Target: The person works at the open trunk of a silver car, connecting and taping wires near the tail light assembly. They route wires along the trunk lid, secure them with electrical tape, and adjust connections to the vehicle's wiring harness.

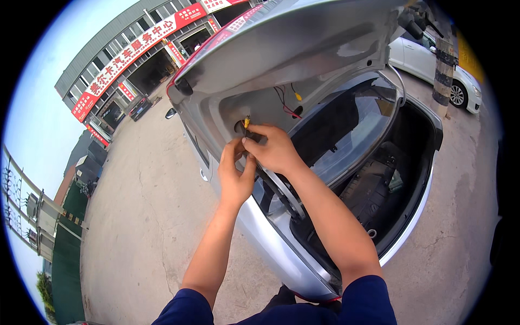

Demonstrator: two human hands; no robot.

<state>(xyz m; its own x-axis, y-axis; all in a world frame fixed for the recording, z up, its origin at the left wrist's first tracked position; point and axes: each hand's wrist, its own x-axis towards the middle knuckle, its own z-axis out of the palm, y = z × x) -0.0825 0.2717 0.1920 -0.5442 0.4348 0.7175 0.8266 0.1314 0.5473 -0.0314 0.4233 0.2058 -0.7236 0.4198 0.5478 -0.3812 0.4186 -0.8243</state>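
Yellow-plugged lead [247,123] at the lid opening

Plug sits beside a round hole [238,127] in the raised trunk lid [292,57]. Right hand [276,150]: fingers pinch the lead below the plug. Left hand [236,177]: fingers bunched close; cannot tell their grip. Probably a wiring step; next move likely calls for steady alignment. Red wire [286,108], second yellow plug [298,97] nearby; hinge arm [287,197] crowds the forearms.
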